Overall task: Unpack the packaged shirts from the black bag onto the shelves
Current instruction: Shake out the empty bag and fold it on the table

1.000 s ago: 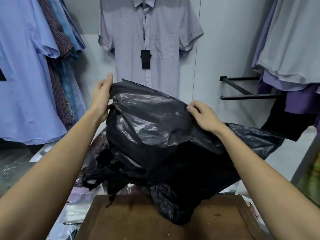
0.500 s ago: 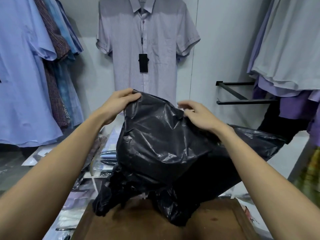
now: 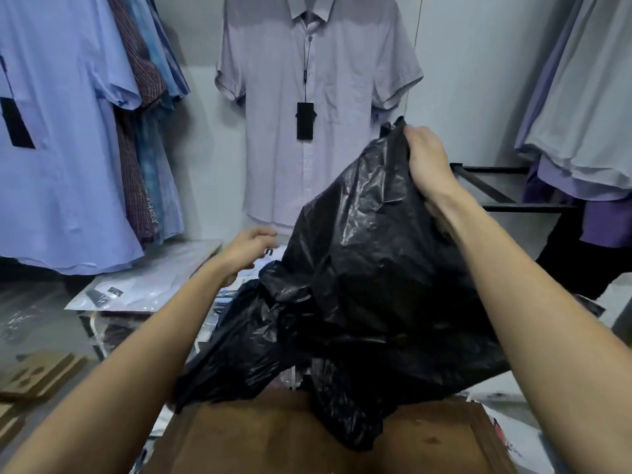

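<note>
A limp, slippery black bag (image 3: 362, 285) is being held up above a brown surface (image 3: 307, 439), its gathered top being pinched in the closed right hand (image 3: 427, 165), while the loosely curled left hand (image 3: 246, 251) is being kept free beside packaged shirts (image 3: 147, 285).

surface: brown board (image 3: 260, 443) | on it: black bag (image 3: 359, 302) bottom | beside: packaged shirts (image 3: 147, 282) stacked
</note>
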The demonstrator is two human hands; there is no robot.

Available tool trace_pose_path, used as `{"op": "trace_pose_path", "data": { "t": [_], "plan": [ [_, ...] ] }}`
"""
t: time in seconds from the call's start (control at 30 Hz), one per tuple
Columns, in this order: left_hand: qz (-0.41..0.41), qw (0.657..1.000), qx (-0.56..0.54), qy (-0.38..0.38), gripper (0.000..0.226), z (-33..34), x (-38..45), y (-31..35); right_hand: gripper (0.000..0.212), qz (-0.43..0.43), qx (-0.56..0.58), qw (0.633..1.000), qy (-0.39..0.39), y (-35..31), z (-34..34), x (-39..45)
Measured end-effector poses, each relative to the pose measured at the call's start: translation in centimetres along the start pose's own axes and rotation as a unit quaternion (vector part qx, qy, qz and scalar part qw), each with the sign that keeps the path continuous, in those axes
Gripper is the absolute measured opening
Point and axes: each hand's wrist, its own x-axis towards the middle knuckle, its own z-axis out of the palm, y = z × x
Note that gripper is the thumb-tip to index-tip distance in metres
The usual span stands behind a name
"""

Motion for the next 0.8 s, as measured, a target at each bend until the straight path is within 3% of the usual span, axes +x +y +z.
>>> {"op": "trace_pose_path", "data": {
  "t": [0.07, 0.2, 0.33, 0.53, 0.67, 0.8],
  "plan": [
    [-0.045, 0.998, 0.015, -0.033, 0.052, 0.1, -0.1, -3.0, 0.039, 0.015, -0.011, 1.0, 0.008, 0.3, -0.6, 0.4],
    [-0.039, 0.985, 0.009, -0.166, 0.127, 1.1, -1.2, -5.1, 0.02, -0.015, -0.04, 0.996, 0.076, 1.5, -0.6, 0.3],
    [-0.014, 0.953, 0.091, -0.289, 0.147, 2.1, -1.7, -5.7, 0.018, -0.065, -0.089, 0.98, 0.167, 2.9, -1.3, 0.3],
    [-0.042, 0.949, 0.113, -0.29, 0.13, 3.2, -1.3, -7.7, 0.025, -0.063, -0.141, 0.951, 0.267, 2.7, -2.1, -0.3],
    [-0.027, 0.966, 0.089, -0.239, 0.073, 4.0, -1.4, -9.3, 0.027, -0.074, -0.135, 0.943, 0.296, 2.7, -3.3, 0.0],
    [-0.004, 0.961, 0.248, -0.122, 0.019, 4.2, -1.1, -10.8, 0.025, -0.071, -0.085, 0.942, 0.317, 2.2, -4.7, 0.7]
  ]
}}
